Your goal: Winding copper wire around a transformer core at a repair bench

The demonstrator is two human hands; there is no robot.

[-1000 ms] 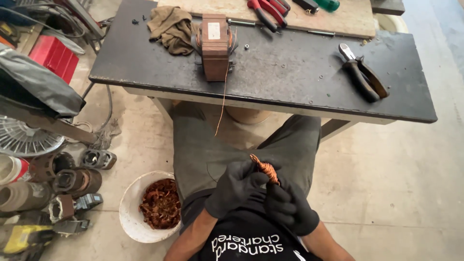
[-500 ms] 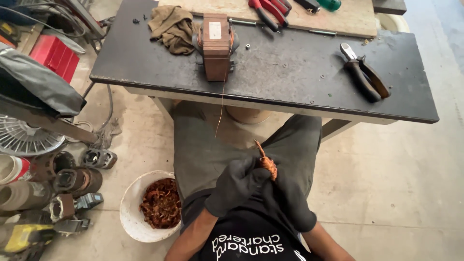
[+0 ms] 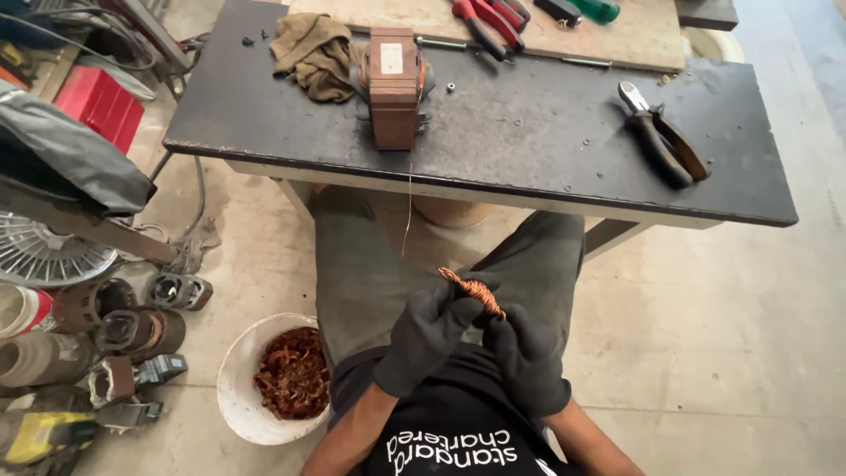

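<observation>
Head view: both your gloved hands grip a little roll of copper wire (image 3: 471, 293)
Left hand (image 3: 432, 339) and right hand (image 3: 527, 357) sit over your lap so the thin wire runs straight from the brown coil block (image 3: 393, 88) on the table (image 3: 529, 150)

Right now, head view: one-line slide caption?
Two black-gloved hands hold a copper wire bundle below a brown transformer core on the dark workbench.

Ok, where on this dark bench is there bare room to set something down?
The widest bare patch on the bench top lies between the brown transformer and the black-handled pliers. The front left corner, below the rag, is also free. The back edge, around the red-handled pliers, is crowded.
</observation>
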